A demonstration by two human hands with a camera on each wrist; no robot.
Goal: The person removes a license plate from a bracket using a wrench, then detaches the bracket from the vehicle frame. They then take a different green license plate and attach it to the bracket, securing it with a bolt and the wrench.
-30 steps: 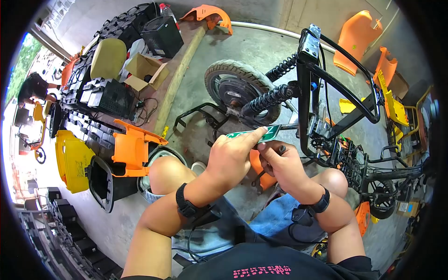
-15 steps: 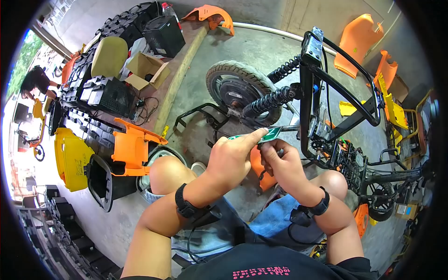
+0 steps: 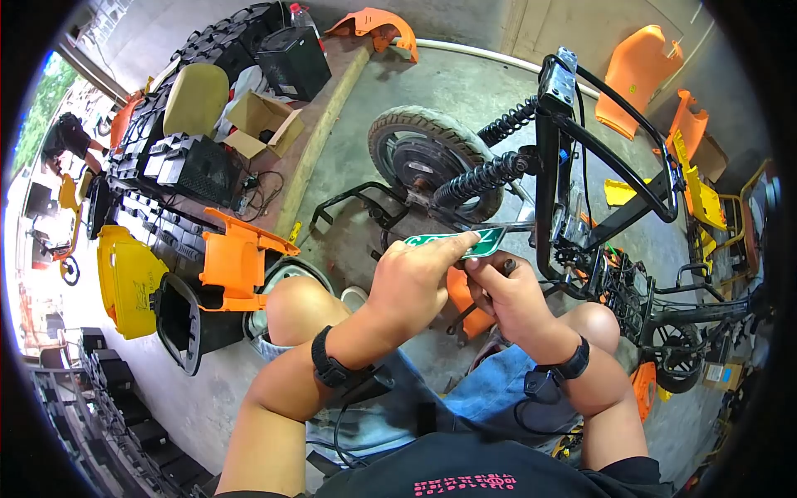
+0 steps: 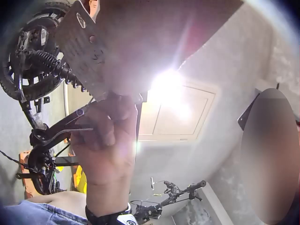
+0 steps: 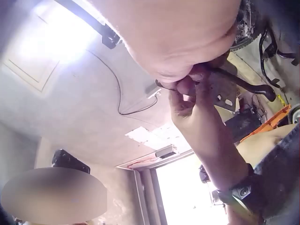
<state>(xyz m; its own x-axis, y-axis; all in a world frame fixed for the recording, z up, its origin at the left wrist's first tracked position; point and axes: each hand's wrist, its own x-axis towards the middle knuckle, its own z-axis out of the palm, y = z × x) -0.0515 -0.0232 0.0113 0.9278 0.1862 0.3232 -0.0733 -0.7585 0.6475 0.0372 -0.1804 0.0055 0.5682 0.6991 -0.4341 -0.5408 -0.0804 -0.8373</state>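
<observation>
A green plate [image 3: 488,244] with white characters is held up in front of the knees. My left hand [image 3: 411,282] grips it, index finger lying along its upper face. The right hand [image 3: 516,299] meets the plate's near right edge with thumb and fingertips, and its curled fingers also hold a dark L-shaped socket wrench [image 3: 509,266]. In the left wrist view the plate's grey underside [image 4: 79,54] shows slots, with the bent wrench shaft [image 4: 61,134] crossing the right fingers. The wrench's rounded end [image 5: 267,92] sticks out in the right wrist view.
A stripped black bike frame [image 3: 544,174] with its rear wheel [image 3: 432,158] stands ahead. Orange [image 3: 232,261] and yellow body panels [image 3: 126,282] lie left, beside a black bin [image 3: 178,319]. Black batteries [image 3: 290,62] and an open carton [image 3: 264,124] sit behind. Another person [image 3: 68,137] is far left.
The plate tipped edge-on, then turned back so its green face shows more. The wrench end shifted slightly in the right fingers. Both hands stay at the plate.
</observation>
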